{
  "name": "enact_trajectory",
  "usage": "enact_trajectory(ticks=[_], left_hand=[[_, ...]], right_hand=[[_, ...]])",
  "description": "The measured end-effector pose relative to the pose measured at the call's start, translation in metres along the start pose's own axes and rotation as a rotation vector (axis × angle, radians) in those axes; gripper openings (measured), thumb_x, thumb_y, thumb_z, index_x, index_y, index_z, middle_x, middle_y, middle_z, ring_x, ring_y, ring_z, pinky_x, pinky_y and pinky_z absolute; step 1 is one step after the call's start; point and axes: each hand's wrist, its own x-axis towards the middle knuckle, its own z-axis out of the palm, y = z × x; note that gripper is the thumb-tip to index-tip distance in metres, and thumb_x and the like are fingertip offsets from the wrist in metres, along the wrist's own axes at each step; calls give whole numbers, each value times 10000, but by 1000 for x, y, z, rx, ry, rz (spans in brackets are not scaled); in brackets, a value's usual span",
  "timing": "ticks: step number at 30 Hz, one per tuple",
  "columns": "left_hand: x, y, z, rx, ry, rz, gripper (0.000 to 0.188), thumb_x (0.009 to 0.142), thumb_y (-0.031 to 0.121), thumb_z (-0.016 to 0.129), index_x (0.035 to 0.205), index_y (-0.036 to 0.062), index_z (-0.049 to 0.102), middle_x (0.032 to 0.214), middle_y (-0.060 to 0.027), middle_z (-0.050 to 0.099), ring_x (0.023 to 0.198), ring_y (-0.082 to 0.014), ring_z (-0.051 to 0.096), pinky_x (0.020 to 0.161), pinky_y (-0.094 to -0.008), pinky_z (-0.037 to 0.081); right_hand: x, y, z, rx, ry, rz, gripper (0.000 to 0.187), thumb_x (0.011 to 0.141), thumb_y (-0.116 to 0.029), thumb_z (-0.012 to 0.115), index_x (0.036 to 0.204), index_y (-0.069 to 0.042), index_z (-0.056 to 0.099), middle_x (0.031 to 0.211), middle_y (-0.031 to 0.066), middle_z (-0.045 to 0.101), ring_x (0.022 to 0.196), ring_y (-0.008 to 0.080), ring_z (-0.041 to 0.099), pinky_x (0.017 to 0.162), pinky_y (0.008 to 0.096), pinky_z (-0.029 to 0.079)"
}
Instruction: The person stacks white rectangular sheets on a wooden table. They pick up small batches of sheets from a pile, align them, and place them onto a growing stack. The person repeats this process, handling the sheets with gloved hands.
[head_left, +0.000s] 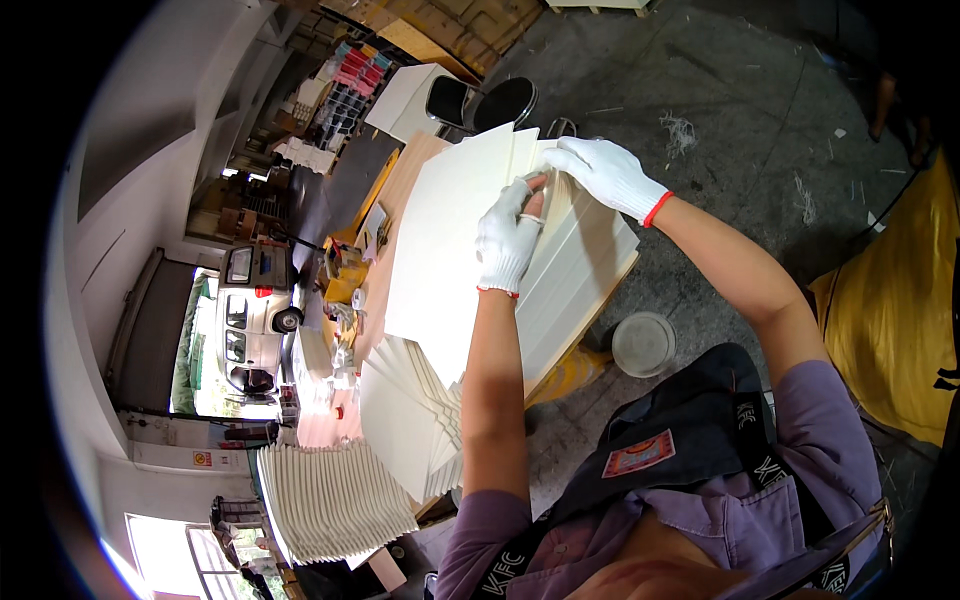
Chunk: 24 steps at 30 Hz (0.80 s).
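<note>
My left hand (508, 238), in a white knit glove with bare thumb and fingertip showing, closes on the edge of large white sheets (450, 230). My right hand (606, 178), gloved in white with a red cuff, curves over the far corner of the same sheets, its fingers partly hidden behind the edges. The sheets stand tilted and slightly fanned between both hands. Below them lies a stack of white sheets (575, 285) on the wooden table. Closer to me, on the left, more white sheets (405, 405) are spread in a fan.
A thick stack of folded white sheets (335, 495) stands at the lower left. Tools and a yellow box (345, 268) lie along the table's left side. A black stool (505, 103) is beyond the table, a round pale bucket (643, 344) beside it, and a yellow sack (890, 310) at right.
</note>
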Motion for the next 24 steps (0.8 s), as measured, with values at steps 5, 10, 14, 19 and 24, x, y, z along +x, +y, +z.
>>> enact_trajectory(ticks=[5,10,14,19,24], left_hand=[[1,-13,5,23,28,80,399,907,257,763,1295,185,699,1206,-107,733,1112,-282,719,959,-369,541],[-2,1,2,33,30,42,402,905,255,772,1292,174,699,1212,-93,733,1075,-281,731,933,-371,551],[-6,11,0,-54,78,-1,377,910,262,771,1277,200,705,1174,-104,727,1034,-277,734,901,-372,556],[-5,5,4,118,17,51,360,900,259,785,1253,235,716,1122,-125,722,990,-295,734,875,-378,563],[-5,2,5,49,14,15,355,901,237,782,1250,226,717,1153,-131,723,1000,-301,734,874,-381,565]], right_hand=[[-1,3,10,25,67,-27,510,1069,-496,407,1335,-146,667,1166,157,726,1101,353,672,945,447,509],[-3,4,9,-10,79,-38,491,1072,-494,405,1294,-148,673,1113,157,731,1057,353,683,912,452,520],[-3,2,10,-62,102,-77,452,1079,-471,405,1244,-144,670,1038,149,734,986,347,696,854,454,531],[-3,9,13,-97,122,-85,423,1083,-442,411,1238,-143,667,1019,148,729,969,344,696,828,449,534],[-2,10,16,-90,126,-81,428,1081,-447,414,1236,-138,667,1038,143,728,976,341,694,831,452,534]])
